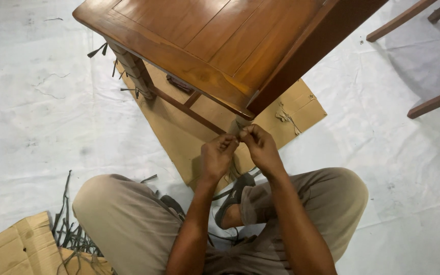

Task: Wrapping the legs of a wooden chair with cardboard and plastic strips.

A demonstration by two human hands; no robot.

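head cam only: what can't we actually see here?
- What the left hand and right hand pinch: fingers cover it.
- Near table leg: hidden by the wooden table top and hands.
- Dark strips at the cardboard: too small to tell; cardboard cut by the frame edge.

A flattened cardboard sheet (189, 132) lay on the white floor covering (36, 102), another cardboard piece (16, 249) and dark strip offcuts (70, 231) lower left.
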